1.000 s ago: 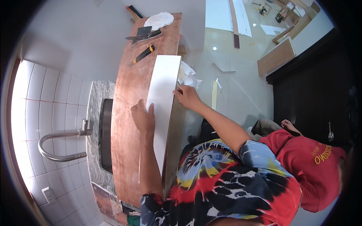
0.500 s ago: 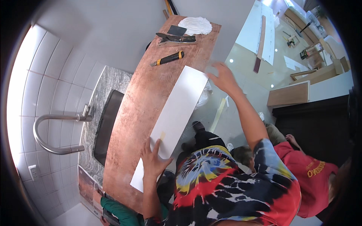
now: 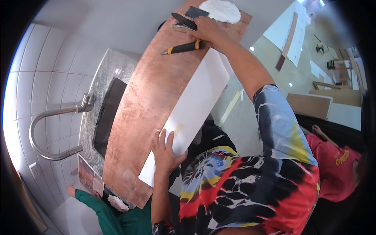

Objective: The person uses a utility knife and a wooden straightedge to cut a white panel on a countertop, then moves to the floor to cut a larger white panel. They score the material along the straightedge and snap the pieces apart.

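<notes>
A long white board [image 3: 197, 98] lies slantwise along the right edge of a brown-topped board [image 3: 137, 102]. My left hand [image 3: 165, 150] rests with spread fingers on its near part, beside a yellowish patch. At the far end, my right hand [image 3: 207, 29] is closed around the rear of a metal hand plane [image 3: 184, 23], covering much of it. Just nearer than that hand lies a black-and-yellow utility knife [image 3: 182, 48]. A dark flat square [image 3: 196, 12] and a white crumpled round pad [image 3: 221, 11] lie beyond the plane.
A sink [image 3: 109, 113] with a curved metal faucet [image 3: 37, 129] is on the left. One person in a green sleeve [image 3: 94, 209] is at lower left, another in a red shirt [image 3: 333, 168] at right. Boards [image 3: 309, 103] and tools stand on the floor.
My right hand has moved from the white board's far corner, up and left, onto the hand plane. My left hand stays on the board. The green-sleeved arm has shifted left.
</notes>
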Demonstrator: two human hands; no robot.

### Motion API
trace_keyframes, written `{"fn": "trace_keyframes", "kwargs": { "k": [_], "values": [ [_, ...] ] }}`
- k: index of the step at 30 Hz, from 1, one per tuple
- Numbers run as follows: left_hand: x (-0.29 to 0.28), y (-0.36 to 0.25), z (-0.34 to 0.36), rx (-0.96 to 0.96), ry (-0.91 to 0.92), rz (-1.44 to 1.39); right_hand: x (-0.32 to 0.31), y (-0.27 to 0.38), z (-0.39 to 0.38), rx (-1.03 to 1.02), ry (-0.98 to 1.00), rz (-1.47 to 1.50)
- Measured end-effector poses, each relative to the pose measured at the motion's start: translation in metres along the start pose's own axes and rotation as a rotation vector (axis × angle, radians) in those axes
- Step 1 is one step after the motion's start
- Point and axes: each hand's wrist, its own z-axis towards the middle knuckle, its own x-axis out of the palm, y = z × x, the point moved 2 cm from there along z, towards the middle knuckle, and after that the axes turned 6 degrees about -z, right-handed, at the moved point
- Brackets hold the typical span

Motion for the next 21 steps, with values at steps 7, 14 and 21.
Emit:
{"fn": "trace_keyframes", "kwargs": {
  "k": [7,14,21],
  "values": [
    [0.005,0.021,-0.003,0.149,-0.051,-0.116,-0.074,-0.001,-0.086,0.355,-0.268,0.341],
    [0.011,0.005,0.011,0.266,-0.092,-0.043,-0.090,-0.006,-0.307,0.891,-0.427,1.401],
    [0.025,-0.019,0.062,0.324,-0.219,-0.067,-0.031,0.107,-0.508,1.228,-0.472,1.496]
  ]
}}
